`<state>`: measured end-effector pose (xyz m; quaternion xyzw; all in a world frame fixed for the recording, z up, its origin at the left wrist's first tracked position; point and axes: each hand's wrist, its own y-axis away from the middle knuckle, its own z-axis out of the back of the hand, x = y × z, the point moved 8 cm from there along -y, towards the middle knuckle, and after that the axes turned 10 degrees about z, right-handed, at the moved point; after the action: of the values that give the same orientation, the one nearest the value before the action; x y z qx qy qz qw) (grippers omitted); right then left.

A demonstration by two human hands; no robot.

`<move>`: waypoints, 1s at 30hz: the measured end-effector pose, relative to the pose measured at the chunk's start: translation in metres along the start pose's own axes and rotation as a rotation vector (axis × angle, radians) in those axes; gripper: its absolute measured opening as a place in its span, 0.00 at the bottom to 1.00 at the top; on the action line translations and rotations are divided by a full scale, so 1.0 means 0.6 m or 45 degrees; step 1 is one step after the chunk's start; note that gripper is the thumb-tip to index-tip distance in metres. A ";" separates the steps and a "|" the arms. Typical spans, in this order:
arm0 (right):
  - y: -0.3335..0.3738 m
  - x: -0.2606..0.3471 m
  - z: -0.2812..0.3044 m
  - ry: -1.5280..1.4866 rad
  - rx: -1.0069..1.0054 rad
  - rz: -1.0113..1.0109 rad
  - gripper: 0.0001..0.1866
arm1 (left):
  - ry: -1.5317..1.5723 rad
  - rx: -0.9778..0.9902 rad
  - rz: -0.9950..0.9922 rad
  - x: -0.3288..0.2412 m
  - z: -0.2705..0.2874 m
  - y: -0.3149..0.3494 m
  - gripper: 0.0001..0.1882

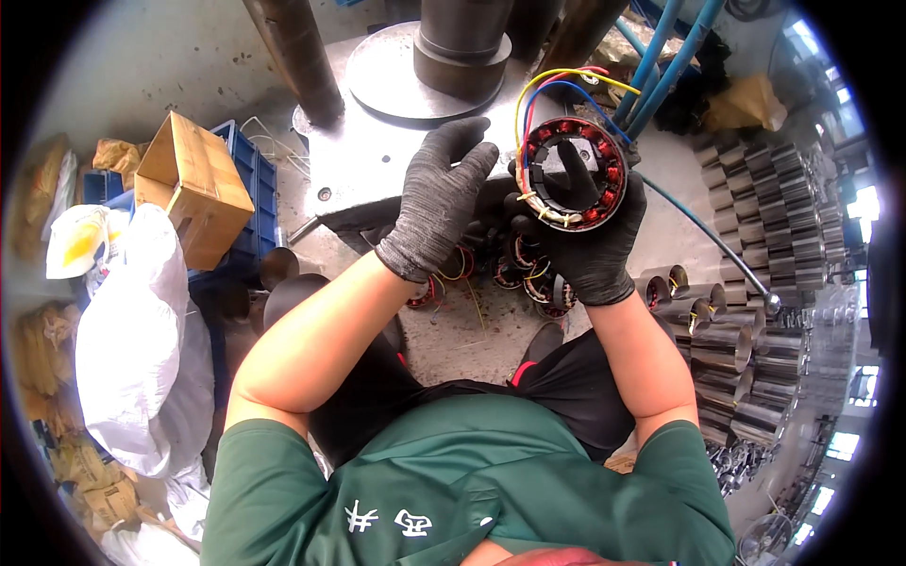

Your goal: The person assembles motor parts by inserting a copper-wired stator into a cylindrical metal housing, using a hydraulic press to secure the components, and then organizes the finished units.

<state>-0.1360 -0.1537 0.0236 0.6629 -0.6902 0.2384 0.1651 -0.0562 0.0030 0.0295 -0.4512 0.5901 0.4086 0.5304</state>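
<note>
A ring-shaped motor stator (612,179) with red copper windings is held up in my right hand (587,255), which wears a dark glove. The fingers wrap beneath and behind the ring, and one dark finger shows through its opening. Yellow, red and blue lead wires (521,123) rise from the stator's left side and arc over its top. My left hand (442,193), in a grey-black glove, is raised to the left of the stator and apart from it. Its fingers stretch out with nothing in them. Both hands are in front of the press's metal bed (354,160).
The press's dark ram (461,47) stands over a round plate (377,80). More stators (528,274) lie low between my legs. Stacked metal sleeves (727,344) and a ball-ended rod (698,222) are at right. A cardboard box (212,203), blue crate (267,203) and white sack (127,354) stand left.
</note>
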 end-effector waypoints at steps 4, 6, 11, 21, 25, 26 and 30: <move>0.004 -0.002 0.020 0.007 -0.278 0.079 0.50 | 0.233 0.179 0.065 0.008 -0.029 0.008 0.19; 0.007 -0.006 0.019 0.014 -0.291 0.017 0.50 | 0.187 0.225 -0.065 -0.006 -0.036 0.013 0.18; 0.019 0.006 0.020 -0.021 -0.240 0.026 0.45 | 0.151 0.429 -0.244 -0.021 -0.056 0.025 0.15; 0.029 0.012 0.075 0.530 -0.265 0.067 0.41 | -0.745 0.274 -0.613 -0.027 -0.097 0.048 0.17; 0.010 0.020 0.033 0.390 -0.099 -0.180 0.37 | -0.418 0.215 -0.327 0.010 -0.078 0.037 0.18; 0.005 0.032 0.041 0.653 -0.155 -0.148 0.36 | -0.376 0.238 -0.238 0.014 -0.077 0.037 0.17; -0.009 0.066 0.033 1.371 0.072 0.130 0.33 | -0.201 0.342 0.076 0.039 -0.075 0.035 0.16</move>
<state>-0.1316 -0.1975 0.0291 0.4169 -0.5326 0.5705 0.4659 -0.0886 -0.0371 0.0106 -0.3250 0.6089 0.3759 0.6183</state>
